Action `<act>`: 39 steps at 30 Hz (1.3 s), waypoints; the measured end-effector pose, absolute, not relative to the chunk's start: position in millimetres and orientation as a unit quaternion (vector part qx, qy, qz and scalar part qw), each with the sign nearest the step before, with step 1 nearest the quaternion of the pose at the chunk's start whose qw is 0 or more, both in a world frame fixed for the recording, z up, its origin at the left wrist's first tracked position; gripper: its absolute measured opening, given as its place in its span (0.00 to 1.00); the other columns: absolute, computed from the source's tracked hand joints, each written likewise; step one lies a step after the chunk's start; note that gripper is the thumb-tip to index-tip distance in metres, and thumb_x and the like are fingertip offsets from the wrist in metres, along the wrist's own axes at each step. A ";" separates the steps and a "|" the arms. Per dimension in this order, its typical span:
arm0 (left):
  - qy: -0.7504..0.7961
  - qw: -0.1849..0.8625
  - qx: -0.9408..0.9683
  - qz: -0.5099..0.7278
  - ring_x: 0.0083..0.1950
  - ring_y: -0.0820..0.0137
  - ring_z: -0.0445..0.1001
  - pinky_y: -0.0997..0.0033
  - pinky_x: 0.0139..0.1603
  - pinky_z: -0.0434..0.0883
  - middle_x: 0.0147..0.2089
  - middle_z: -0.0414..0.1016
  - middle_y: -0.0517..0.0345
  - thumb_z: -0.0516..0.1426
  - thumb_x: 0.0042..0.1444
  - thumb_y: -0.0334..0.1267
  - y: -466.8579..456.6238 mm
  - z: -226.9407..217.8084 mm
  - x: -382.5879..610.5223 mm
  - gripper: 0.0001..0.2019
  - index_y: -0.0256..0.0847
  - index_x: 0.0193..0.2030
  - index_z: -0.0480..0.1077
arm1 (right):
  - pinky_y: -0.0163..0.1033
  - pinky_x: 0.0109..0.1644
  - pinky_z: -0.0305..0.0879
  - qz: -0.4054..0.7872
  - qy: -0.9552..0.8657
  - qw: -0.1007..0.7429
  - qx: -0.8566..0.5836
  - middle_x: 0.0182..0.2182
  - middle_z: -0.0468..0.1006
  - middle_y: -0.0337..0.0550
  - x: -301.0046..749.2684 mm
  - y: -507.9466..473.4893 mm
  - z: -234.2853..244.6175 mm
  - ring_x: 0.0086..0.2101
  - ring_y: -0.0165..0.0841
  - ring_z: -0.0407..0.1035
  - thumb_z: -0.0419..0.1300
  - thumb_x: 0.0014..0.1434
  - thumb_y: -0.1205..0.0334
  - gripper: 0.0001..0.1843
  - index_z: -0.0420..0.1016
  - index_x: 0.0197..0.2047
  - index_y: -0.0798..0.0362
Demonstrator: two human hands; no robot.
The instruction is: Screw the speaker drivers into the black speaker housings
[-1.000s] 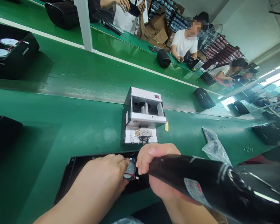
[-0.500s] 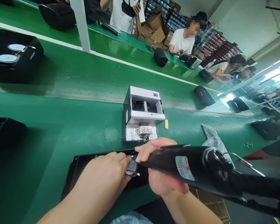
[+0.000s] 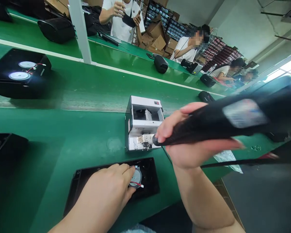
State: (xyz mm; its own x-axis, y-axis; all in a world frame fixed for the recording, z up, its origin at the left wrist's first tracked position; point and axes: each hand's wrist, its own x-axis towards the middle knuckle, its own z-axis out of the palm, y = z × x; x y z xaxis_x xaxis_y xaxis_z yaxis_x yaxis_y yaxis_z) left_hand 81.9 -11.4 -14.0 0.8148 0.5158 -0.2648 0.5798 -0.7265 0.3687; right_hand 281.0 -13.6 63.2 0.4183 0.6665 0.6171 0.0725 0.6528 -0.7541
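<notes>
Black electric screwdriver (image 3: 220,121) sits in the right hand's (image 3: 194,139) closed grip, its tip just beside the screw feeder (image 3: 143,124), well apart from the silver speaker driver (image 3: 135,178). The left hand (image 3: 104,187) presses that driver into the black speaker panel (image 3: 150,181) on the green bench (image 3: 50,129).

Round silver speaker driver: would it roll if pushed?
The round silver speaker driver probably rolls if loose: its rim is circular. Its thin red wire looks fragile. Pressed by the left hand on the black panel, it seems held.
</notes>
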 end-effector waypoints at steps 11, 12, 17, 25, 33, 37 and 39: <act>0.304 0.228 0.923 -0.065 0.62 0.49 0.85 0.43 0.61 0.85 0.65 0.85 0.49 0.63 0.70 0.34 -12.5 -22.6 81.0 0.22 0.47 0.69 0.80 | 0.39 0.17 0.62 0.202 -0.462 0.754 -0.421 0.20 0.73 0.31 277.5 -7.5 40.3 0.15 0.32 0.63 0.54 0.65 0.17 0.43 0.76 0.62 0.45; 0.304 0.229 0.923 -0.067 0.63 0.49 0.85 0.43 0.62 0.84 0.65 0.85 0.49 0.63 0.70 0.34 -12.3 -21.6 80.9 0.22 0.47 0.69 0.80 | 0.38 0.17 0.62 0.200 -0.457 0.761 -0.414 0.19 0.73 0.31 276.9 -9.6 41.7 0.14 0.31 0.62 0.53 0.65 0.16 0.43 0.77 0.60 0.45; 0.300 0.221 0.925 -0.071 0.63 0.47 0.85 0.43 0.61 0.85 0.66 0.85 0.48 0.63 0.70 0.34 -11.1 -15.9 79.9 0.20 0.46 0.67 0.81 | 0.38 0.19 0.68 0.239 -0.431 0.785 -0.376 0.21 0.78 0.33 277.7 -40.6 58.8 0.15 0.32 0.67 0.61 0.61 0.18 0.40 0.82 0.59 0.41; 0.284 0.194 0.939 -0.018 0.59 0.49 0.87 0.48 0.56 0.84 0.61 0.87 0.52 0.65 0.67 0.33 -8.0 -23.8 76.8 0.21 0.47 0.65 0.82 | 0.42 0.26 0.74 0.276 -0.432 0.763 -0.394 0.24 0.81 0.39 269.8 -108.0 59.9 0.20 0.35 0.71 0.57 0.66 0.21 0.38 0.84 0.62 0.39; 0.291 0.195 0.936 -0.019 0.52 0.51 0.88 0.56 0.46 0.78 0.55 0.89 0.56 0.62 0.69 0.37 -8.8 -19.8 79.8 0.13 0.50 0.58 0.82 | 0.43 0.25 0.73 0.319 -0.384 0.773 -0.391 0.22 0.81 0.41 257.7 -118.0 39.4 0.19 0.36 0.71 0.64 0.62 0.22 0.35 0.87 0.59 0.38; 0.300 0.192 0.934 -0.036 0.51 0.52 0.87 0.56 0.44 0.75 0.53 0.89 0.56 0.62 0.67 0.36 -9.6 -17.1 82.4 0.15 0.48 0.59 0.80 | 0.43 0.23 0.72 0.327 -0.365 0.774 -0.400 0.20 0.80 0.40 256.3 -114.0 35.1 0.17 0.36 0.70 0.67 0.59 0.21 0.35 0.89 0.55 0.37; 0.303 0.191 0.932 -0.045 0.51 0.52 0.87 0.56 0.43 0.75 0.51 0.89 0.57 0.63 0.66 0.36 -9.5 -16.5 83.9 0.15 0.49 0.58 0.80 | 0.43 0.23 0.72 0.333 -0.364 0.772 -0.401 0.20 0.80 0.40 256.4 -112.4 32.9 0.17 0.36 0.70 0.68 0.58 0.21 0.35 0.90 0.54 0.37</act>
